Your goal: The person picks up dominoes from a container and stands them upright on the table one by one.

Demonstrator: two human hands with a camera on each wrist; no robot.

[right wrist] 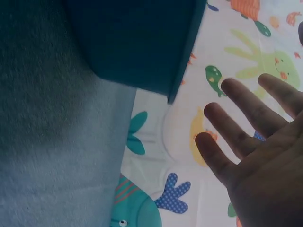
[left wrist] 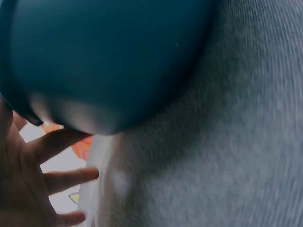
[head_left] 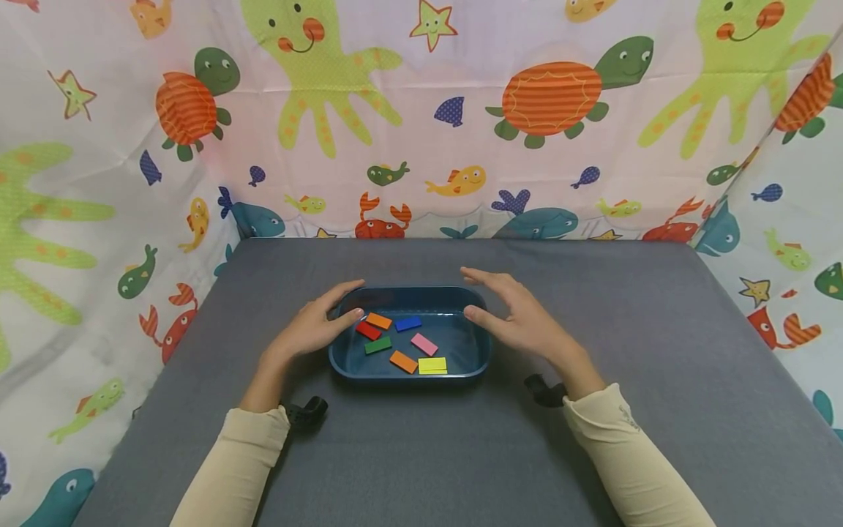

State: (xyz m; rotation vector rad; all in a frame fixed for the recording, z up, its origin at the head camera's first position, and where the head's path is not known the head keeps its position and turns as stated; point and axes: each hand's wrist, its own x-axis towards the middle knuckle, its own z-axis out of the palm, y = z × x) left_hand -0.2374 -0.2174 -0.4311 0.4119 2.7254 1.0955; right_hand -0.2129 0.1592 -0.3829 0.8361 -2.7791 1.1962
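Note:
A dark blue oval-cornered tray (head_left: pixel 464 344) stands on the grey table, holding several small flat blocks: red (head_left: pixel 368 331), green (head_left: pixel 378 345), blue (head_left: pixel 408 323), pink (head_left: pixel 424 344), two orange ones and yellow (head_left: pixel 432 366). My left hand (head_left: pixel 312 326) is at the tray's left end, its thumb over the rim and its fingers extended alongside; the left wrist view shows them spread by the tray's outer wall (left wrist: pixel 94 61). Around the right end, my right hand (head_left: pixel 523 322) has its fingers straight, and the right wrist view has them apart from the tray wall (right wrist: pixel 137 42).
Grey cloth (head_left: pixel 421 454) covers the table. A curtain (head_left: pixel 408 88) printed with sea animals encloses its back and sides. Dark straps with small devices (head_left: pixel 306 413) sit at both wrists, below cream sleeves (head_left: pixel 230 461).

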